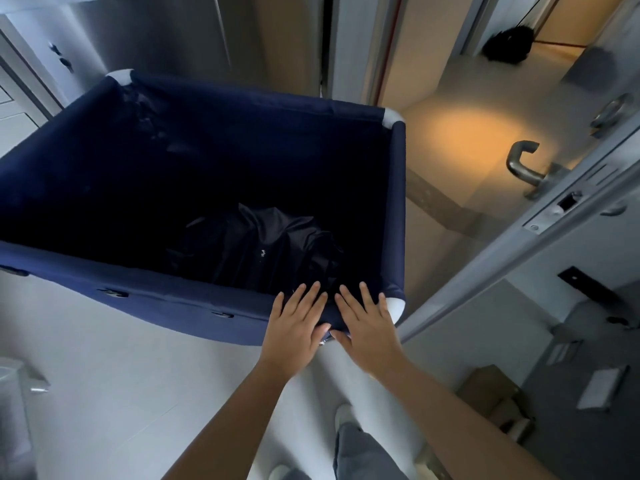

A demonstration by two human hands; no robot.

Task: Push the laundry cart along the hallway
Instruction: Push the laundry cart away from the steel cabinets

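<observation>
Hands lie flat on the near rim of the laundry cart (138, 299), close to its near right corner. The left hand (298, 320) rests palm down with its fingers (311, 292) stretched out straight and slightly spread, tips reaching over the rim toward the inside. The right hand (367, 323) lies just beside it in the same way, fingers (367, 296) extended and open, its outer edge near the white corner piece (396, 306) of the frame. The two thumbs nearly meet over the outer face of the fabric. Neither hand curls around anything; both only press flat on the cloth-covered rim.

The cart is a deep navy fabric bin on a frame with white corner joints, standing on the pale floor (121, 393) and filling the left and middle of the view. At its bottom, toward the near right corner, sits a crumpled dark garment (263, 251). Snap buttons dot the outer near wall.

To the right of the cart an open door (519, 258) stands with its edge facing in, a metal lever handle (523, 164) on its far face. Beyond the cart's far right corner, warm light falls on the floor. Farther down, a black bag-like shape (507, 46) sits on the floor. Below the arms a trouser leg (363, 455) and a light shoe (344, 415) are visible.
</observation>
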